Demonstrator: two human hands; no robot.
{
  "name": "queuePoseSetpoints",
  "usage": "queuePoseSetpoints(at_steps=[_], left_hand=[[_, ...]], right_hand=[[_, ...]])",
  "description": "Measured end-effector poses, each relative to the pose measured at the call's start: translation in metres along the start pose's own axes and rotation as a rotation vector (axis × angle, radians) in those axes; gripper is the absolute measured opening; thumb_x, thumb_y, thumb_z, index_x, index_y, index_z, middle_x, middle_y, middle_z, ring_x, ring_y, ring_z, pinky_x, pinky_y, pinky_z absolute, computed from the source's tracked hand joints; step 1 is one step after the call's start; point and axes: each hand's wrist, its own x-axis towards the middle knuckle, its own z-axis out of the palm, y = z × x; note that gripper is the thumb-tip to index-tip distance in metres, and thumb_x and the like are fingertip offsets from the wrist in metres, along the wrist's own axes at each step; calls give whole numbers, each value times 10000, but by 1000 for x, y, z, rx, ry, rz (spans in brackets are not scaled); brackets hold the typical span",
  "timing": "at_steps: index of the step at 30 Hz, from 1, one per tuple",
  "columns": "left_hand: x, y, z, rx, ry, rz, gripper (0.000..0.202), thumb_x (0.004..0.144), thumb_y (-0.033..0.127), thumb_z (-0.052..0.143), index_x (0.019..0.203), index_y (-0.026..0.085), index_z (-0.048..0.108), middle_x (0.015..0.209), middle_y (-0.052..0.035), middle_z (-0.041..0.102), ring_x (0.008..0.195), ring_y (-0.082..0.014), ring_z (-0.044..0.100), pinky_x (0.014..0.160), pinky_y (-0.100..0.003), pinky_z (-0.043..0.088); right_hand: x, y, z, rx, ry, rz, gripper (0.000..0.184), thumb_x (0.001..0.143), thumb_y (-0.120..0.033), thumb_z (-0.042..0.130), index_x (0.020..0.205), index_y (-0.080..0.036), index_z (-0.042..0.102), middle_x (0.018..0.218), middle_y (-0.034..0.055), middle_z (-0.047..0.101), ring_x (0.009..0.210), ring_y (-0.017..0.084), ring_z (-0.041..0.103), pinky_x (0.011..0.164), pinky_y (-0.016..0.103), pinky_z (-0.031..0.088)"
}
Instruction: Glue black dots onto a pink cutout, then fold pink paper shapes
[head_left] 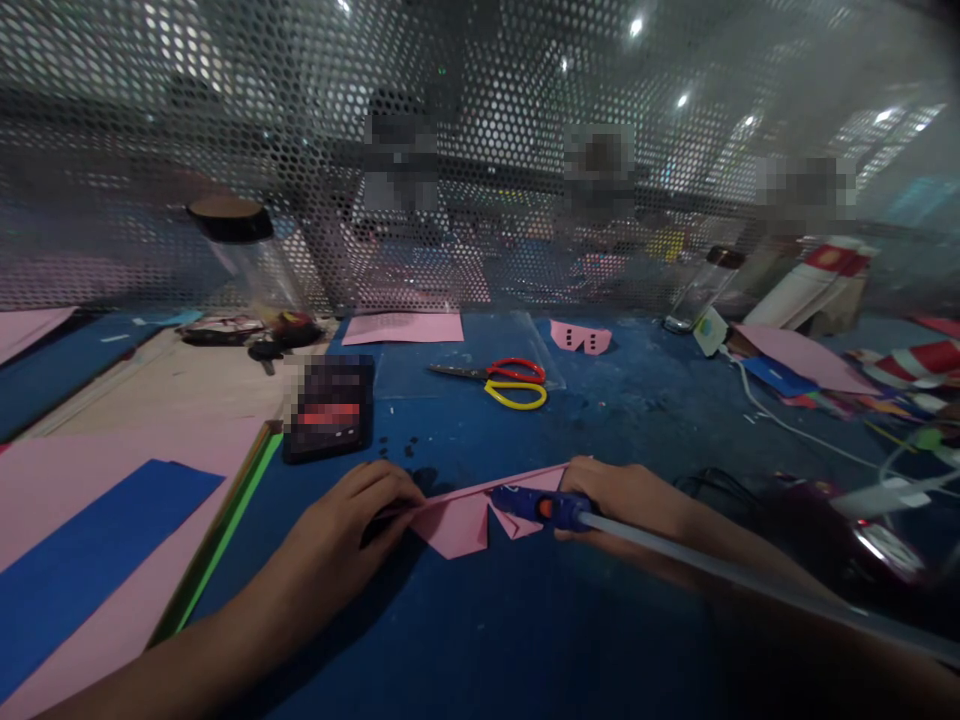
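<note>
My left hand [367, 515] pinches the left end of a folded pink paper piece [457, 527] above the blue table. The paper has a long narrow fold along its top and angled flaps below. My right hand [611, 490] is closed around a blue hot glue gun [529, 502], its nozzle pointing left at the paper's fold. A long translucent glue stick [720, 570] sticks out of the gun's back, over my right forearm. The right end of the paper reaches my right fingers; the gun partly hides it, and I cannot tell whether they grip it.
Scissors [517, 372] with red and yellow handles lie ahead, near a small pink cutout [581, 337] with black squares. A phone [330, 408] sits left, beside pink sheets [225, 450] and a blue strip [97, 540]. A perforated metal screen [465, 230] stands behind; cables [780, 425] lie right.
</note>
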Motion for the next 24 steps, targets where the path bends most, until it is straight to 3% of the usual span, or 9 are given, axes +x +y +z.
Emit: queuePoseSetpoints(at_steps=[7, 15, 24], left_hand=[[0, -3, 2, -19, 1, 9, 150, 983, 269, 514, 978, 231, 659, 1028, -48, 661, 946, -200, 646, 800, -306, 535], [-1, -3, 1, -14, 1, 9, 141, 980, 274, 522, 985, 233, 657, 1031, -46, 657, 951, -201, 648, 812, -303, 531], [-1, -7, 3, -12, -11, 13, 136, 989, 266, 513, 989, 249, 647, 1025, -36, 656, 948, -194, 634, 810, -286, 516]], right_hand=[[-9, -2, -5, 13, 62, -34, 241, 975, -461, 563, 1055, -237, 602, 1032, 43, 651, 831, 192, 657, 708, 288, 498], [-5, -2, -11, -30, -20, 32, 222, 938, -409, 620, 1053, -220, 609, 1079, 53, 644, 894, 232, 678, 733, 324, 501], [-11, -7, -22, -68, -15, 71, 206, 940, -398, 626, 1057, -229, 620, 1085, 49, 658, 855, 247, 693, 719, 348, 504]])
